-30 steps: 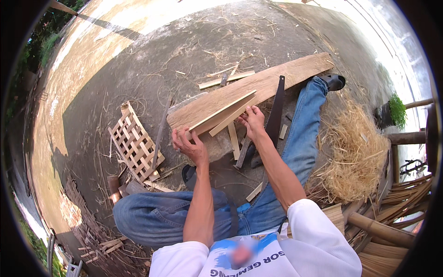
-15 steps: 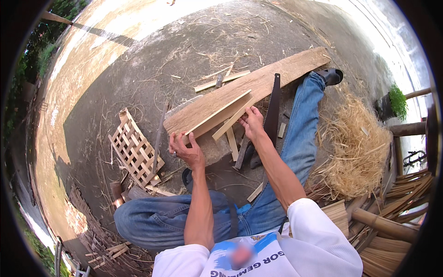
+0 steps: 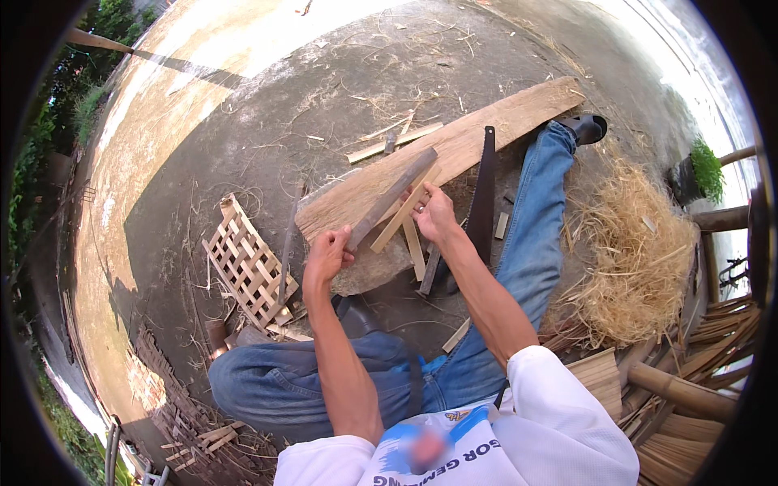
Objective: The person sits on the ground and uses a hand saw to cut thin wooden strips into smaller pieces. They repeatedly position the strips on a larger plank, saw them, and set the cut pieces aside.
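Pinched by its lower end in my left hand [image 3: 327, 255] is a long bamboo slat [image 3: 393, 197], its grey-brown face turned up. My right hand [image 3: 435, 215] grips a shorter pale bamboo strip [image 3: 399, 217], which lies slantwise beside the slat and close against it. Whether the right fingers also touch the slat is hidden. Both pieces are above a broad wooden plank [image 3: 494, 134]. Under my right forearm and beside it lie a handsaw [image 3: 483, 190] with a dark blade and a tool with a metal head [image 3: 428, 275], partly covered.
A woven lattice panel of strips [image 3: 250, 259] lies left, with a thin dark rod [image 3: 288, 251] beside it. A stone block [image 3: 369, 271] supports the plank's near end. Shavings [image 3: 628, 251] are heaped right, near bamboo poles [image 3: 681, 389]. My outstretched leg [image 3: 535, 219] borders the saw.
The long slat has been turned over, from its pale side to its grey-brown face. My left hand has rolled with it and shifted slightly. The right hand still holds the short strip.
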A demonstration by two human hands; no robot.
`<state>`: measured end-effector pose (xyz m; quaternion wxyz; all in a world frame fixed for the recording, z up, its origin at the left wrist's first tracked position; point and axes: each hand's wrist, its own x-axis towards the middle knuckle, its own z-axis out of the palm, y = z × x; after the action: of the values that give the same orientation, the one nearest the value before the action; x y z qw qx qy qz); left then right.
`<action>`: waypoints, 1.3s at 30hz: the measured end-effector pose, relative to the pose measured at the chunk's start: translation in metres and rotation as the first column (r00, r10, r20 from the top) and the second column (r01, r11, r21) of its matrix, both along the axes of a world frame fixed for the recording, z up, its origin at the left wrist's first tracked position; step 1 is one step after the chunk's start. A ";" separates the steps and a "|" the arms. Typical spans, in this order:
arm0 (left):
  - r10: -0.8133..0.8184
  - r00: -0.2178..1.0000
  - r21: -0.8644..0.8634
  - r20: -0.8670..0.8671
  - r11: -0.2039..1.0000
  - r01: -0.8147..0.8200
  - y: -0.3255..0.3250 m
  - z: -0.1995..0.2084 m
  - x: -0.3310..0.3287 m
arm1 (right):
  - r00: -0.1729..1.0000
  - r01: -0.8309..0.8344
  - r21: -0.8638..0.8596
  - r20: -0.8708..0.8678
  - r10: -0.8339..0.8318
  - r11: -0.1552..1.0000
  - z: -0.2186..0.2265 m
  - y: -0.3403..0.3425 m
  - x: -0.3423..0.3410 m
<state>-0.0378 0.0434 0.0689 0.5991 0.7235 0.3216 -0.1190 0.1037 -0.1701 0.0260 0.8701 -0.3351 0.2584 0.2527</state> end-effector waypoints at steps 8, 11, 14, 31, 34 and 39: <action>-0.320 0.941 -0.212 -0.113 0.933 0.292 -0.031 0.025 0.006 | 0.895 0.048 -0.356 0.429 0.117 0.933 0.015 -0.001 -0.022; -0.145 0.974 -0.190 0.175 0.966 0.178 -0.038 0.045 0.018 | 0.665 0.194 -0.635 0.645 0.376 0.747 0.027 -0.014 -0.060; 0.006 0.873 -0.223 0.488 0.968 0.118 -0.053 0.063 0.025 | 0.626 0.190 -0.765 0.577 0.524 0.615 0.064 -0.022 -0.100; 0.030 0.891 -0.416 0.454 0.891 0.182 -0.068 0.060 0.031 | 0.561 0.197 -0.699 0.656 0.505 0.688 0.092 -0.023 -0.093; 0.043 0.882 -0.421 0.469 0.889 0.181 -0.074 0.062 0.031 | 0.549 0.222 -0.698 0.667 0.504 0.681 0.086 -0.021 -0.093; 0.062 0.879 -0.456 0.473 0.871 0.184 -0.074 0.058 0.032 | 0.556 0.253 -0.763 0.618 0.556 0.595 0.093 -0.013 -0.104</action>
<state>-0.0063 -0.0307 0.1270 0.8176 0.5656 0.1013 -0.0358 -0.0003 -0.1835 0.1194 0.6127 -0.7802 -0.1256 0.0116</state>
